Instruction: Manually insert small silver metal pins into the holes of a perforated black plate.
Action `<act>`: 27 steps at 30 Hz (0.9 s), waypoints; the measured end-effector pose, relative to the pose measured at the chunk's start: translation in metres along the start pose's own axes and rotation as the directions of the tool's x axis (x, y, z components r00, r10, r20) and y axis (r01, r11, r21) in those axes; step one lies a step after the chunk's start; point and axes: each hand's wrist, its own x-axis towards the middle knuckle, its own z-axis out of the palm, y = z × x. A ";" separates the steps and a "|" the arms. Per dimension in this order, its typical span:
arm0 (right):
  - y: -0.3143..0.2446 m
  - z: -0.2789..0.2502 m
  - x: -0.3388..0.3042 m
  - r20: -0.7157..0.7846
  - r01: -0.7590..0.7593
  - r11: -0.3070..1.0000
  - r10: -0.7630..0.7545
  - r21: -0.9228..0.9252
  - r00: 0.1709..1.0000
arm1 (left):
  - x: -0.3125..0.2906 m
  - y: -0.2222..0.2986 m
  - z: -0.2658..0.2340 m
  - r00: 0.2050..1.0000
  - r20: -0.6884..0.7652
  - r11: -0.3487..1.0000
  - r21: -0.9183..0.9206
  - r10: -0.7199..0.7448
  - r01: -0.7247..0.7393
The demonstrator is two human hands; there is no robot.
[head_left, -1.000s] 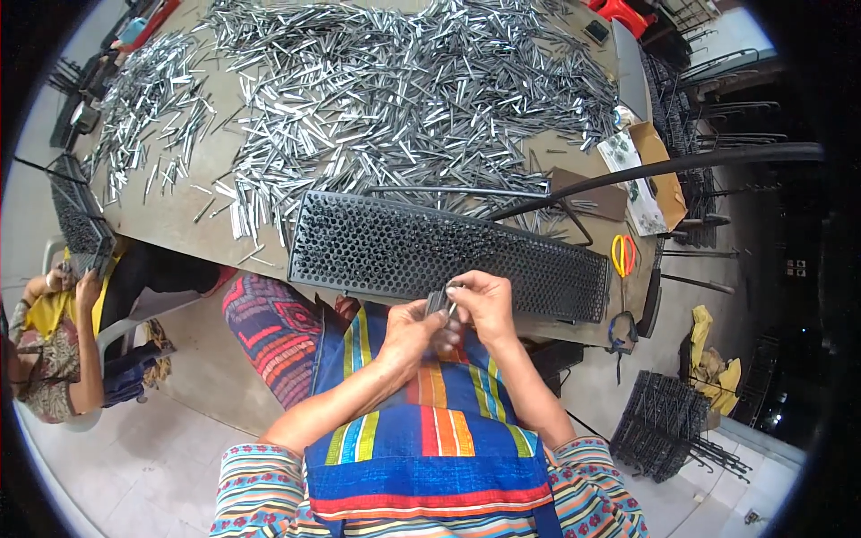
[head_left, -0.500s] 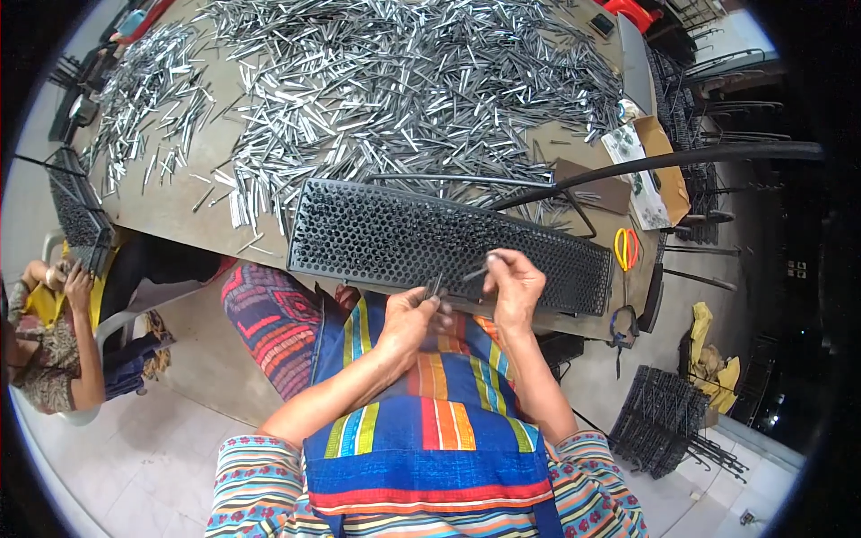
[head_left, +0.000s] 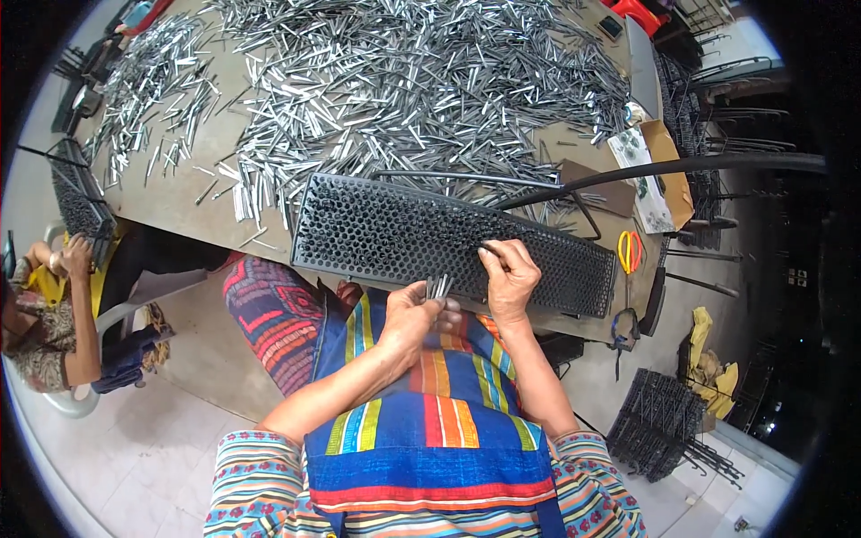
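Note:
A long black rack (head_left: 386, 235) full of round holes lies slanted along the table's near edge. Close to its front edge, my left hand (head_left: 411, 318) is closed around a small bundle of thin grey metal strips (head_left: 439, 287), whose ends stick up past the fingers. Over the rack's right half, my right hand (head_left: 513, 280) pinches one short dark strip (head_left: 489, 247) just above the holes. Many holes toward the rack's left end look filled; the fingers partly hide the strip's lower end.
Loose metal strips (head_left: 430, 85) cover much of the table behind the rack. Yellow-handled scissors (head_left: 630, 253) and an open cardboard box (head_left: 665, 175) lie at the right. A black bar (head_left: 664, 168) crosses there. A seated co-worker's hands (head_left: 73, 258) hold another rack (head_left: 76, 193) at the left.
My right hand has come down slightly and left, its strip now closer to the holes. The bundle in my left hand shows more upright. The co-worker's hands have shifted up.

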 end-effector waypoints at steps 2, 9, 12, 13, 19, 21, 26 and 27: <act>0.001 0.000 0.001 0.000 0.008 1.000 -0.008 0.001 1.000 | 0.000 0.000 0.001 1.000 -0.012 1.000 -0.030 0.008 -0.008; -0.014 -0.003 -0.010 0.284 -0.220 0.976 0.210 0.001 0.936 | 0.000 0.001 -0.004 0.999 -0.023 0.993 -0.117 0.022 -0.025; -0.017 0.002 -0.022 0.537 -0.489 0.838 0.304 0.243 0.787 | -0.002 0.002 -0.003 1.000 0.004 0.990 -0.140 0.010 -0.009; -0.020 0.002 -0.025 0.531 -0.593 0.756 0.394 0.277 0.750 | -0.002 0.002 -0.003 1.000 0.017 0.992 -0.126 -0.003 0.005; -0.025 0.009 -0.025 0.567 -0.764 0.529 0.523 0.369 0.636 | -0.007 0.008 -0.008 0.999 0.037 0.995 -0.098 0.005 -0.001; -0.027 0.012 -0.023 0.565 -0.762 0.529 0.522 0.373 0.639 | -0.009 0.009 -0.011 1.000 0.025 0.997 -0.079 -0.011 0.013; -0.025 0.020 -0.021 0.448 -0.684 0.568 0.516 0.458 0.730 | -0.010 0.006 -0.017 0.992 -0.095 0.985 -0.139 0.086 -0.099; -0.027 0.024 -0.019 0.351 -0.601 0.609 0.490 0.517 0.798 | -0.010 0.008 -0.020 0.992 -0.091 0.983 -0.153 0.088 -0.101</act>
